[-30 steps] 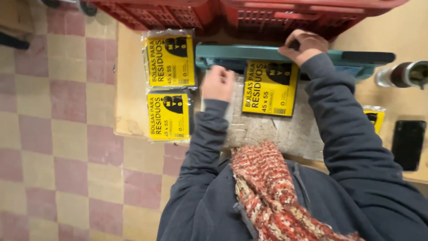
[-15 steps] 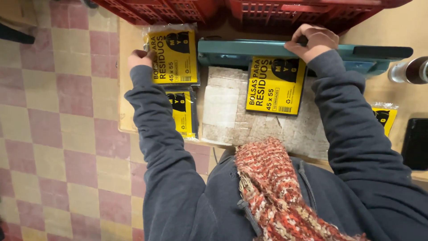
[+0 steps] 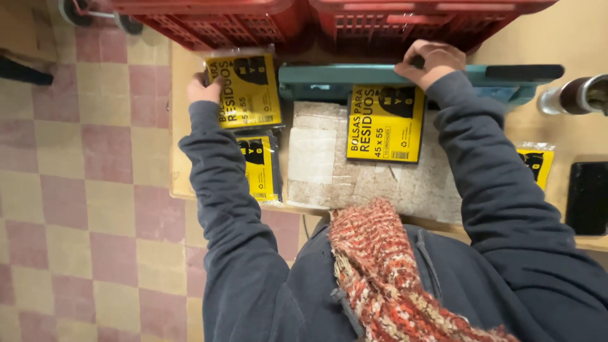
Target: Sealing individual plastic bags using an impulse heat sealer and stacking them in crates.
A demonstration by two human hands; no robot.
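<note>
Left hand (image 3: 204,87), upper left of the frame, fingers closed on the left edge of a yellow pack (image 3: 244,90) lying flat on the counter (image 3: 180,171). A second ago this hand was at frame centre, on the taped block; half a second ago it had already reached the pack, and it stays there now. So the left hand has switched from the block to the pack, and the pack looks about to be shifted or lifted, though it is not off the counter yet.

A second pack (image 3: 261,166) lies just below the first, partly under the left sleeve, touching or nearly touching it. A third pack (image 3: 385,123) rests on the taped block (image 3: 329,161), mid frame, unmoved across the frames. A fourth pack (image 3: 535,163) sits at the right, half hidden by the right sleeve.

Right hand (image 3: 434,62), upper centre-right, fingers curled over the top edge of the teal bar (image 3: 354,77), same grip as before.

Two red crates (image 3: 209,22) along the top edge. A metal cylinder (image 3: 579,95) at far right, a black flat item (image 3: 588,197) below it. A red knit scarf (image 3: 386,272) hangs at bottom centre. Checked floor (image 3: 82,190) on the left.
</note>
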